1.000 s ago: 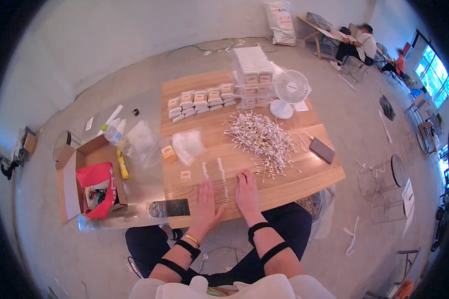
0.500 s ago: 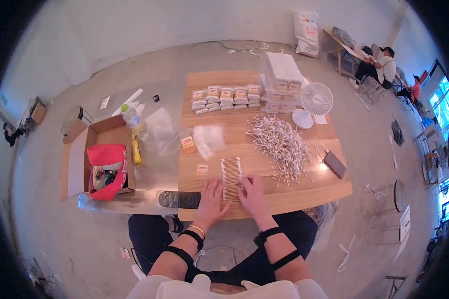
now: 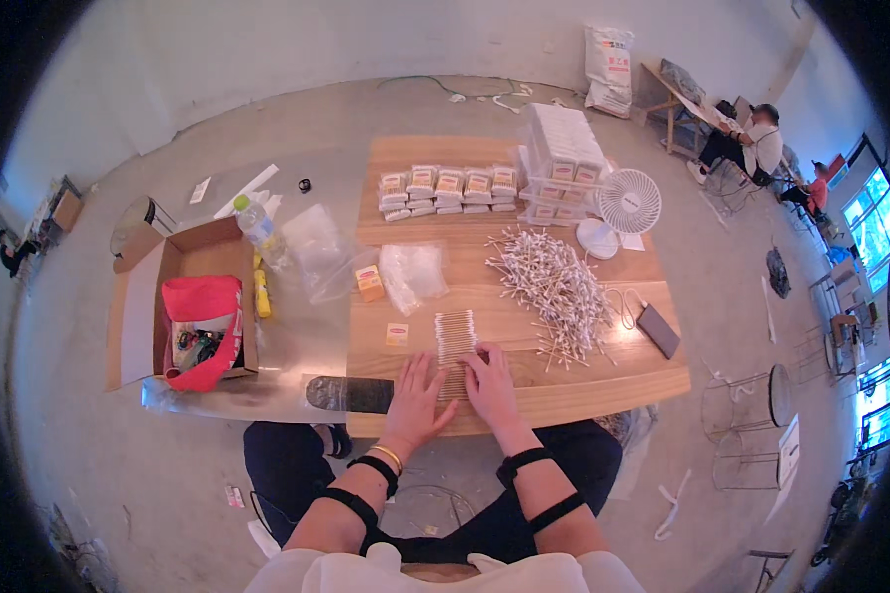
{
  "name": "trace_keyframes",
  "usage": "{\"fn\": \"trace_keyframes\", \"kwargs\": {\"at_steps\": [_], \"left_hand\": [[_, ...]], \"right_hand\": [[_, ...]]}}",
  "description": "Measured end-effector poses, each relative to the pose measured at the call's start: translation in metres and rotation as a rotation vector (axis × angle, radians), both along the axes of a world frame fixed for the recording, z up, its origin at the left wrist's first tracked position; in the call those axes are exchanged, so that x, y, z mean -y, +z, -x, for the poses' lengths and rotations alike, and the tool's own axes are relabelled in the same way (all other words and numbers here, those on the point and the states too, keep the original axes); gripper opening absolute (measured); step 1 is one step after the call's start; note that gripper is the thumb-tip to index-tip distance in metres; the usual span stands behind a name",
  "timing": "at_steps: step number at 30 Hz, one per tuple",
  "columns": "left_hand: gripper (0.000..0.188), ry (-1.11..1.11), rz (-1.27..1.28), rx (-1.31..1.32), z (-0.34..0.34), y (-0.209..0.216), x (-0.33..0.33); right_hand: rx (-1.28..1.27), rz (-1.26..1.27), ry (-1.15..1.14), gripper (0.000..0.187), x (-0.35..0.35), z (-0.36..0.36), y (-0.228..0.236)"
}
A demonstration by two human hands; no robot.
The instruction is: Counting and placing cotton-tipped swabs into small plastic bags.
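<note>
A neat column of cotton swabs (image 3: 455, 334) lies side by side on the wooden table in front of me. My left hand (image 3: 417, 397) rests along its left side, fingers stretched out, thumb near the lower swabs. From the right, my right hand (image 3: 491, 387) reaches over the right ends of the column with its fingers apart, and its fingertips touch the swabs. The lower part of the column is partly hidden between my hands. To the right is a loose heap of cotton swabs (image 3: 554, 282). A small printed card (image 3: 397, 334) lies left of the column.
Clear plastic bags (image 3: 410, 275) and an orange-labelled pack (image 3: 369, 284) lie beyond the column. Filled packs (image 3: 449, 183) line the back, beside stacked packs (image 3: 564, 148) and a white fan (image 3: 628, 203). A power bank (image 3: 658, 330) lies right; an open cardboard box (image 3: 183, 252) stands left.
My right hand has shifted slightly left, its fingers now further over the column's right ends. My left hand stays nearly in place. The whole view has moved a little.
</note>
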State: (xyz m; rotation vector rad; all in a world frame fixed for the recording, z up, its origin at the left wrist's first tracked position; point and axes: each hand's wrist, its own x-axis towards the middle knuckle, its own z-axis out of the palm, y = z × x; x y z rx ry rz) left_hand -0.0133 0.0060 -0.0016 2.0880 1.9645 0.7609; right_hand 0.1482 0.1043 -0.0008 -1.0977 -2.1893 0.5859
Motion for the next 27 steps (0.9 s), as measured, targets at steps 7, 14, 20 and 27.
{"fn": "trace_keyframes", "kwargs": {"at_steps": [7,14,20,27], "left_hand": [[0.069,-0.026,0.013,-0.053,0.0,0.0,-0.001],[0.071,-0.025,0.033,-0.067,-0.002,0.002,-0.001],[0.07,-0.02,0.045,-0.081,-0.001,-0.002,-0.001],[0.068,-0.033,0.041,-0.041,-0.002,0.007,0.0]], "right_hand": [[0.015,0.012,0.005,0.028,0.005,-0.002,0.001],[0.016,0.004,0.018,0.035,0.01,-0.005,0.002],[0.052,0.012,0.016,0.039,0.008,-0.005,0.008],[0.088,-0.008,0.008,0.042,0.003,-0.021,0.004]]}}
